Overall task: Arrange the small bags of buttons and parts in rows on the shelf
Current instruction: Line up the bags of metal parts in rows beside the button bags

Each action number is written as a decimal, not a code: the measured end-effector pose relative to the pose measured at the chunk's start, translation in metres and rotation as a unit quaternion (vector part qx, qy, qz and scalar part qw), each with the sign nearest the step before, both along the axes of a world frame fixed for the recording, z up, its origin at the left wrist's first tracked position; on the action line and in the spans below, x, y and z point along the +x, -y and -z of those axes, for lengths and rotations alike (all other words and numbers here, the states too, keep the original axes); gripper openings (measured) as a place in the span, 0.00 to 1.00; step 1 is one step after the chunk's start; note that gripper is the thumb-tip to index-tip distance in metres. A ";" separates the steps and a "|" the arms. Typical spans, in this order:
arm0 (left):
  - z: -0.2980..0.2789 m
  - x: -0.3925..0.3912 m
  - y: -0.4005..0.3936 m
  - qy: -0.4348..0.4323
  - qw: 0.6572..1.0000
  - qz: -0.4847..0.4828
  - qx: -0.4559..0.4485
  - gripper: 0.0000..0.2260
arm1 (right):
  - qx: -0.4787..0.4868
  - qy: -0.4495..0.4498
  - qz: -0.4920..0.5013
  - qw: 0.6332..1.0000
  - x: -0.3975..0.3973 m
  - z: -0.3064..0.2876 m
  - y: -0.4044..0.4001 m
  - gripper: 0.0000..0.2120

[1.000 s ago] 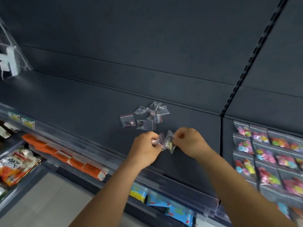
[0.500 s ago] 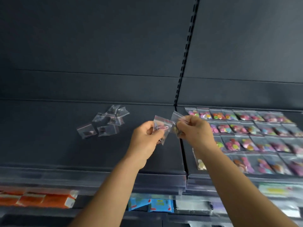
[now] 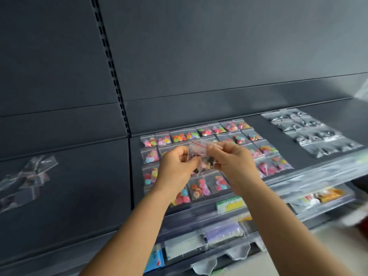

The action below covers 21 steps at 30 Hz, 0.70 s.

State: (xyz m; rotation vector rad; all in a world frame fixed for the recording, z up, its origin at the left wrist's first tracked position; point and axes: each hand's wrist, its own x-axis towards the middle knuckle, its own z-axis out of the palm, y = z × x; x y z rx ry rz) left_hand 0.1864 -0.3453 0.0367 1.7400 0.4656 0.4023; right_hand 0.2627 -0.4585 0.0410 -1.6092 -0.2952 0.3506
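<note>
Both hands, left hand [image 3: 175, 166] and right hand [image 3: 231, 164], pinching small clear bags [image 3: 199, 148] above the shelf [image 3: 258, 124].

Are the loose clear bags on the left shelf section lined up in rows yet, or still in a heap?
Still a heap: the loose clear bags lie overlapping at mixed angles, unlike the colourful button bags set in rows.

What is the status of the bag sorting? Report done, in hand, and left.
Done: the colourful button bags lie in rows on the shelf, and the dark-part bags in rows further right. In hand: the left hand and right hand pinch a few small clear bags between them. Left: a loose pile of bags on the left shelf section, unsorted.
</note>
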 end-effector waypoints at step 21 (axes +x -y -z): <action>-0.011 0.184 0.270 0.037 0.985 0.167 -0.027 0.03 | 0.019 0.029 0.194 0.980 0.140 -0.015 0.297 0.08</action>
